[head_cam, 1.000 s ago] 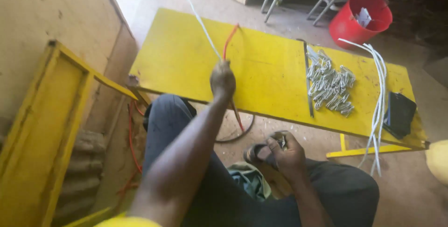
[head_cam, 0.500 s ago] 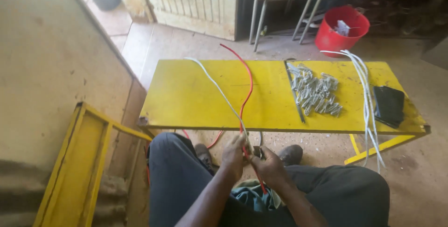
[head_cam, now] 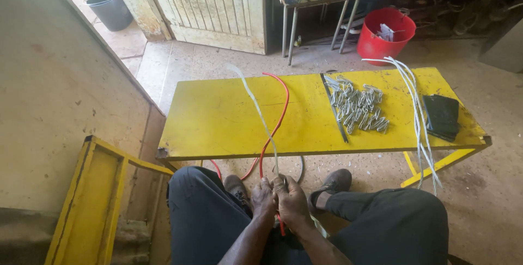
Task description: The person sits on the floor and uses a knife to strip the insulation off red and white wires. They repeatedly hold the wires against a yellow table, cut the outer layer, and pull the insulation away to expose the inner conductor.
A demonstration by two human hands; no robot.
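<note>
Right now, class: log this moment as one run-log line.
left hand: grips wires | right hand: grips wires | red wire, white wire: across yellow table

Daylight enters from the open doorway at upper left, where the bucket and paving are brightest and slightly washed out. The yellow table is evenly lit, without glare. The upper right corner is dim; detail there is lost in shadow. The white wire shows slight motion blur. Straight edges bow outward near the frame borders. Focus is otherwise sharp.
</note>
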